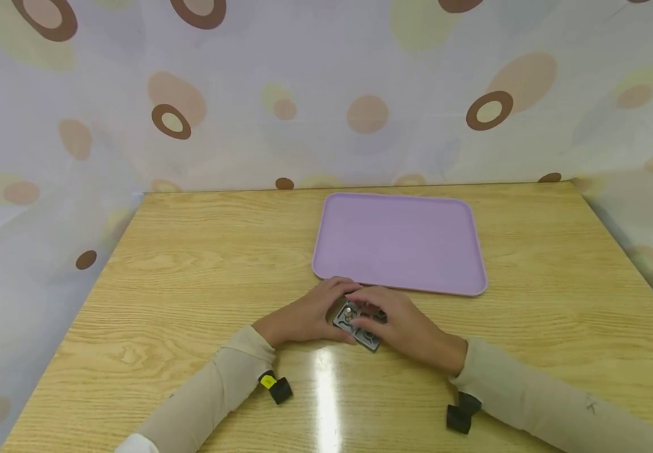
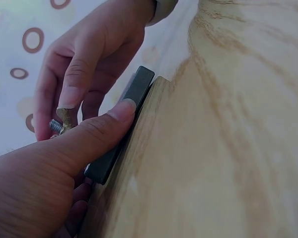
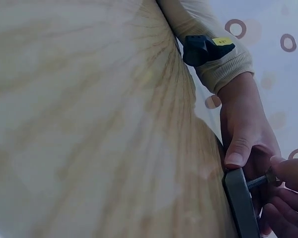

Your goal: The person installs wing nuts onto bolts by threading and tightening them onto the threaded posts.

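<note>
A flat dark-grey metal plate (image 1: pixel 367 340) with recesses in its top lies on the table in front of the tray. My left hand (image 1: pixel 307 314) grips its edges, the thumb along one side in the left wrist view. A threaded bolt (image 3: pixel 257 182) stands up from the plate. On that bolt sits a brass-coloured nut (image 2: pixel 65 119), which looks winged. My right hand (image 1: pixel 397 321) reaches over the plate and pinches this nut between thumb and fingers. Another round fitting (image 1: pixel 381 314) shows partly under the right hand; its kind is hidden.
A purple tray (image 1: pixel 400 242) with a raised rim lies just beyond the hands. The wood-grain table (image 1: pixel 202 251) meets a patterned wall covering (image 1: pixel 326 94) at the back and sides. Dark devices hang at both cuffs.
</note>
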Tool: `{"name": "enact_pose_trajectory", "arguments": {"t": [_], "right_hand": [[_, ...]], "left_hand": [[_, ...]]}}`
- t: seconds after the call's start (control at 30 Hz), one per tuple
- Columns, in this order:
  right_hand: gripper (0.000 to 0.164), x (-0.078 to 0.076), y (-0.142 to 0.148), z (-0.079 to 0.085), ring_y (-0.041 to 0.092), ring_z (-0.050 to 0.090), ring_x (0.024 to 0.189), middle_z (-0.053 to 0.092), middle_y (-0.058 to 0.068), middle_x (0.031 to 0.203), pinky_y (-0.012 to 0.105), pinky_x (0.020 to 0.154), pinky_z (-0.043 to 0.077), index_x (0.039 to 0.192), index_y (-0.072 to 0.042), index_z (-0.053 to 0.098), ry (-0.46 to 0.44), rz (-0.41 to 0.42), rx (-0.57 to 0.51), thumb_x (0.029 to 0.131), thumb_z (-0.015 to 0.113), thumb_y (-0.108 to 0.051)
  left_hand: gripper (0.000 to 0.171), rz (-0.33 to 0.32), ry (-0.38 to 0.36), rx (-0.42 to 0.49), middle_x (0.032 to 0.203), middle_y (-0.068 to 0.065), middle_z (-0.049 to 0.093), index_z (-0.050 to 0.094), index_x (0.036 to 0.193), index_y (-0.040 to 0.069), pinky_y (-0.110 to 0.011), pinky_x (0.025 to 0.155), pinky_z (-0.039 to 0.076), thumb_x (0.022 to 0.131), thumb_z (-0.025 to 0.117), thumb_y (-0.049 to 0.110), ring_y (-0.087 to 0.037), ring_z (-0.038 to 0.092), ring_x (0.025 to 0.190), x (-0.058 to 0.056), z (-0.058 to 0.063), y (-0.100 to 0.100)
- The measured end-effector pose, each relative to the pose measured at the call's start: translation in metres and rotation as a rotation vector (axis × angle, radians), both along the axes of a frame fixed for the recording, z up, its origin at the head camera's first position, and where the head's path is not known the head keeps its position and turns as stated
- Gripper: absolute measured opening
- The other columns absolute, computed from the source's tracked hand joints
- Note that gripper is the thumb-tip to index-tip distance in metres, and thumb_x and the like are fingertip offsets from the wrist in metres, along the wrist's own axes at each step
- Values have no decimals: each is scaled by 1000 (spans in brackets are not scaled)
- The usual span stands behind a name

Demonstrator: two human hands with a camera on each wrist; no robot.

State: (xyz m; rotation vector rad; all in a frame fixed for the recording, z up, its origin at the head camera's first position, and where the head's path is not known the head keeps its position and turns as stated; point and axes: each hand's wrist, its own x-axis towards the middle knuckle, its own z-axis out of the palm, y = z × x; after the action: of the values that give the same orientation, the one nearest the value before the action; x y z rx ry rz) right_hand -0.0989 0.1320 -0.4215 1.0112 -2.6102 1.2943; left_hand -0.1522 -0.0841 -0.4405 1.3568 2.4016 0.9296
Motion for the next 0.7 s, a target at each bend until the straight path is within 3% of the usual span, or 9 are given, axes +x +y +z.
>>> {"name": "enact_pose_trajectory", "arguments": {"t": [0.4, 0.7], "right_hand": [[36, 1, 0, 3, 11, 57, 100, 59, -5, 116, 30, 84, 48, 119, -12, 60, -24, -8, 7, 85, 68, -23], [22, 2, 5, 3, 11, 56, 106, 63, -1, 114, 32, 90, 46, 110, -14, 65, -5, -46, 14, 89, 63, -19]], "left_hand": [[88, -6, 12, 9, 140, 1, 33, 34, 141, 16, -31, 107, 26, 72, 72, 55, -12, 29, 128, -2, -3, 0], [88, 3, 17, 19, 138, -1, 35, 36, 140, 13, -29, 106, 27, 71, 76, 51, -11, 31, 127, -1, -1, 1]]}}
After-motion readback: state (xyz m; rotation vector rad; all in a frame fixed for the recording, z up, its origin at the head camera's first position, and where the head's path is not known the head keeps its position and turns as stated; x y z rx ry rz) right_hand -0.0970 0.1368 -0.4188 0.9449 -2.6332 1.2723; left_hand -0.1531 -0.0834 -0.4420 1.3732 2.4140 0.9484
